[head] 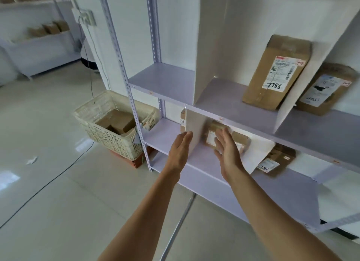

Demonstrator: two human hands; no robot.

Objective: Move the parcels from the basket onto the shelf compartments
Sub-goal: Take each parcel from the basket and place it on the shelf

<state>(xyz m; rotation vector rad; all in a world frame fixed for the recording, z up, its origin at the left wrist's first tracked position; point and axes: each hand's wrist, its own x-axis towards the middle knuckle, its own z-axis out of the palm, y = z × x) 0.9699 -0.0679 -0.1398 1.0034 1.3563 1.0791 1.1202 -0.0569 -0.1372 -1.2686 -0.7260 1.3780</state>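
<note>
While both hands reach into the lower shelf bay, the step in hand looks like seating a small cardboard parcel (228, 133) in its compartment; it lies on the lilac shelf board (200, 160), between the left divider (195, 124) and the right divider (259, 153), with its white label facing outward. The right hand (227, 151) is flat, fingers straight, grasping nothing, held in front of the parcel; whether the fingertips touch the label or hover just off it I cannot tell. The left hand (181, 146) is likewise released, fingers straight and together, their tips at the front edge of the left divider; contact there is also uncertain.

To do this well, I judge that the push should come from the flat of the right fingers, low on the parcel's front face, so that it slides back rather than tips; the pressure should be square, so it does not skew into either divider. These white panels look thin and light, so the left hand is well placed to steady the nearer one; the label should end up readable from the front.

Down to the left, the pale lattice basket (93, 128) holds more brown boxes (120, 122), so the task seems only partway; a tall carton marked 7786 (276, 72) leans in the bay above.
</note>
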